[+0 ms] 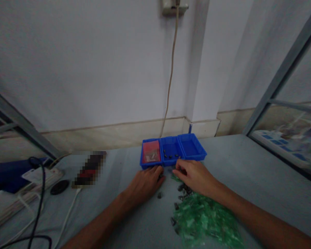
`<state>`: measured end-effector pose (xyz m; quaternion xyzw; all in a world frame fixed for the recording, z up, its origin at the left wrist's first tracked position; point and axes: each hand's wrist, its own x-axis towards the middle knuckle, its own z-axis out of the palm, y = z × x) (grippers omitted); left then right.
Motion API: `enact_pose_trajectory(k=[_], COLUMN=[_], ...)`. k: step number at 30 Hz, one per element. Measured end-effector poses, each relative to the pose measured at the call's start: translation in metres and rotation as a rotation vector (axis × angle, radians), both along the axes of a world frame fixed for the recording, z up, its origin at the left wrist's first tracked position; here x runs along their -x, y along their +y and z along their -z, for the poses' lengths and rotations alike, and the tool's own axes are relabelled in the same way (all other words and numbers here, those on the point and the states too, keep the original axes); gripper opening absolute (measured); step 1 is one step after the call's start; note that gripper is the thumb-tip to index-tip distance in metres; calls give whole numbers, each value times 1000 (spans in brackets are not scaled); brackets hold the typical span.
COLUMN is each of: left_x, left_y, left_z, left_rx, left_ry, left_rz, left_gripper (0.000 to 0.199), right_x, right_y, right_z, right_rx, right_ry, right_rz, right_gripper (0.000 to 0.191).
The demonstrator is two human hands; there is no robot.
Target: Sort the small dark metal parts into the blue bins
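My left hand (148, 180) rests on the table just in front of the left blue bin (141, 163), its fingers curled in; anything under them is hidden. My right hand (194, 173) is in a pinch at the front edge of the middle blue bin (171, 147); what it pinches is too small to name. Several small dark parts lie in that middle bin. A pink sheet and a clear bag (151, 156) fill the left bin. Below my right wrist spreads a pile of green translucent plastic (204, 218), with small dark metal parts (185, 189) along its edge. One loose part (159, 195) lies between my hands.
A third blue bin (193, 146) adjoins on the right. On the left are a blurred-out object (90, 169) with a white cable, a black disc (59, 187), a power strip (52, 175) and dark cables (43, 183). Metal frames (277, 83) flank the table; a wall stands behind.
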<state>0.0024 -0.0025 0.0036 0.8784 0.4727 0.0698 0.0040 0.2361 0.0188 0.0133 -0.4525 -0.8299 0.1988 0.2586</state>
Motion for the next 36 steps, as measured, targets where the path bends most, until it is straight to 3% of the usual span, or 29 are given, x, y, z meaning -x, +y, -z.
enact_pose_trajectory(k=[2, 5, 19, 29, 36], left_x=[0, -1, -1, -2, -1], left_y=[0, 0, 0, 1, 1], left_z=[-1, -1, -2, -2, 0], left_rx=[-6, -17, -17, 6, -5], left_ry=[8, 10, 23, 39, 34], left_rz=[12, 17, 15, 3, -1], left_gripper=[13, 12, 12, 14, 12], right_x=[1, 2, -2, 3, 6], right_y=[-8, -15, -16, -14, -15], right_z=[-2, -4, -6, -1, -6], right_rx=[-29, -37, -87, -128, -150], right_ry=[-210, -344, -332, -354, -293], right_rz=[-58, -160, -377, -349, -262], right_gripper=[20, 23, 15, 21, 24])
